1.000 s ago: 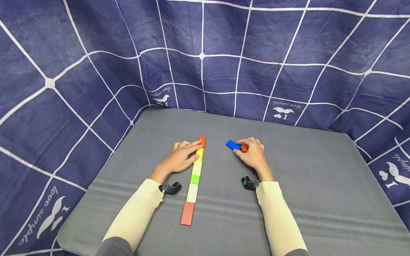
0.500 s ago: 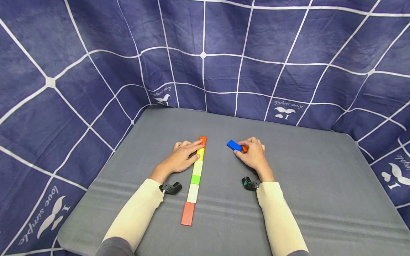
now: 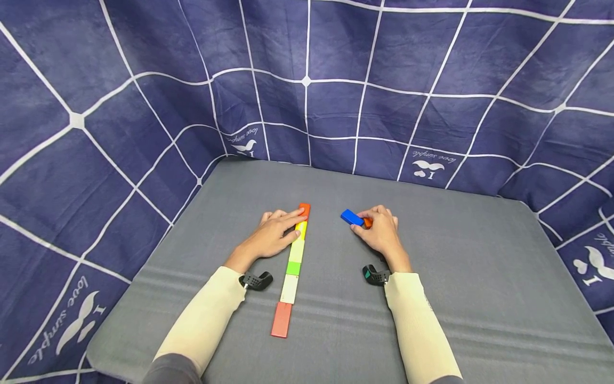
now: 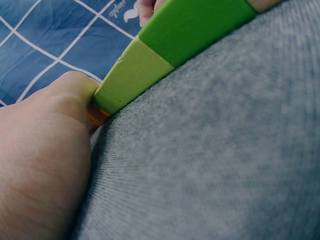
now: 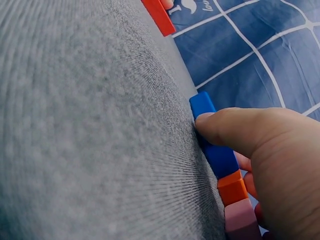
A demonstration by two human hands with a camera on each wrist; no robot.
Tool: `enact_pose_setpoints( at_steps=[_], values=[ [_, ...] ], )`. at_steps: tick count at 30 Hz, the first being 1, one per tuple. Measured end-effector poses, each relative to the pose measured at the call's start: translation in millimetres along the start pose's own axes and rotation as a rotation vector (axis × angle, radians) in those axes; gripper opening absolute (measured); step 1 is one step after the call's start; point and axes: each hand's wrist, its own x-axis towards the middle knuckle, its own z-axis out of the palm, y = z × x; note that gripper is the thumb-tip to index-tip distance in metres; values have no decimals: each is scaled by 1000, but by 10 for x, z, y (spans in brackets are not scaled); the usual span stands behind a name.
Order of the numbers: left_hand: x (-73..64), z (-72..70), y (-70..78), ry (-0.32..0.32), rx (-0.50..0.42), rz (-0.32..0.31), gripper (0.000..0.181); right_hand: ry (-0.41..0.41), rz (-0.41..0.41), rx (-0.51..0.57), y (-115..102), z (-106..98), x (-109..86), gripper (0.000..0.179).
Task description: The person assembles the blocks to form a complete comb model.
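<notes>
My left hand (image 3: pixel 268 234) lies beside a row of flat wooden blocks, its long fingers reaching over the orange-red block (image 3: pixel 305 207) and the thumb at the yellow block (image 3: pixel 301 230). Below these run a pale yellow-green block (image 3: pixel 296 250), a green block (image 3: pixel 293 268), a cream block (image 3: pixel 289 289) and a red block (image 3: pixel 281 320). To the right, my right hand (image 3: pixel 382 230) pinches a blue block (image 3: pixel 352 216) between thumb and fingers. In the right wrist view an orange block (image 5: pixel 232 188) and a pink block (image 5: pixel 242 220) line up behind the blue one, partly beside the fingers.
A grey cloth-covered table (image 3: pixel 455 256) lies under both hands. Dark blue curtain (image 3: pixel 336 106) with white grid lines hangs behind it and along the left and right sides. Each wrist carries a small black device, such as the left one (image 3: pixel 257 281).
</notes>
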Motion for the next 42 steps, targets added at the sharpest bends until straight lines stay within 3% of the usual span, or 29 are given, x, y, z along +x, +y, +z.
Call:
enact_pose_setpoints(
  at_steps=[17,25,36,42],
  values=[
    [12,-3,11,-3,3,-2,48,37,13,59,3,-18,0,35],
    [9,4,6,10,11,0,48,96,8,123,-21,-36,5,33],
    [-31,-5,-6,-6,5,-19,47,141,-52,196,-76,-35,41,35],
    [-12,4,-2,-17,10,-19,48,113,-69,213,-118,-60,44,35]
  ],
)
